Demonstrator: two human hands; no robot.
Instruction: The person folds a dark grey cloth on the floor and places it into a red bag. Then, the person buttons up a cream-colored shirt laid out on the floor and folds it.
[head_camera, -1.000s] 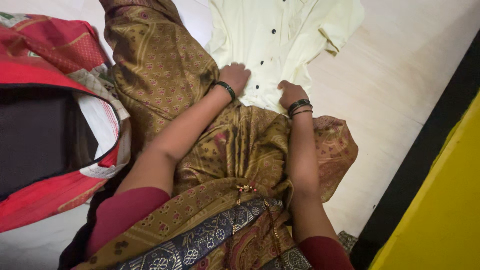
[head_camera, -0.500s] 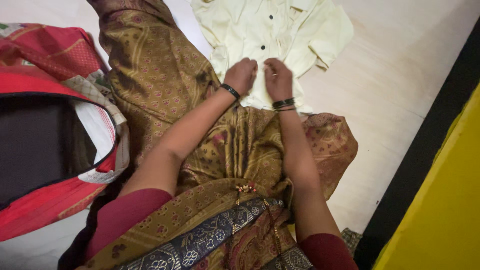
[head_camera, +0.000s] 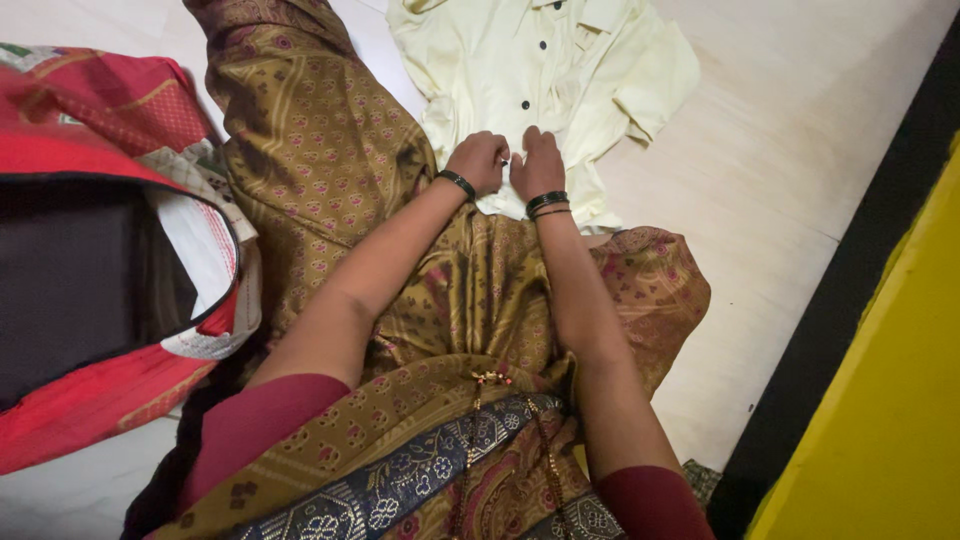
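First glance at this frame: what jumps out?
Both hands meet at the button line of a pale yellow shirt spread flat on the light floor at top centre: left hand and right hand side by side, fingers curled onto the cloth. Below them, olive-gold patterned fabric covers the person's lap. A red cloth bag gapes open at the left edge.

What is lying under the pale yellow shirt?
The pale yellow shirt lies spread on the light floor, which shows all around it. Its lower hem rests against the olive patterned cloth. Both hands, left hand and right hand, press on it; anything beneath is covered.
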